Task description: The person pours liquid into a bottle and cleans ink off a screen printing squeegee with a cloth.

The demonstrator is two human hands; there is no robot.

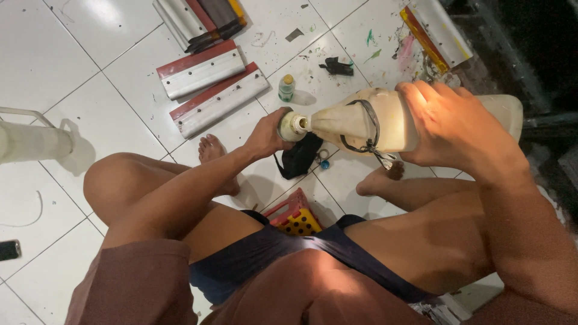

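I sit low over a white tiled floor with my knees apart. My right hand [454,123] grips a large cream plastic jug [385,120], tipped on its side with its neck pointing left. My left hand [268,135] is closed around a small round container [292,126] held right at the jug's mouth. A dark cord loops around the jug's shoulder. Below the jug lies a black cloth [298,157] on the floor.
Several red-and-white squeegee bars [208,81] lie on the tiles ahead, more at the top [198,18] and top right [433,30]. A small green-capped bottle [286,88] stands nearby. A red and yellow stool [294,215] is under me. A white frame [30,138] is at left.
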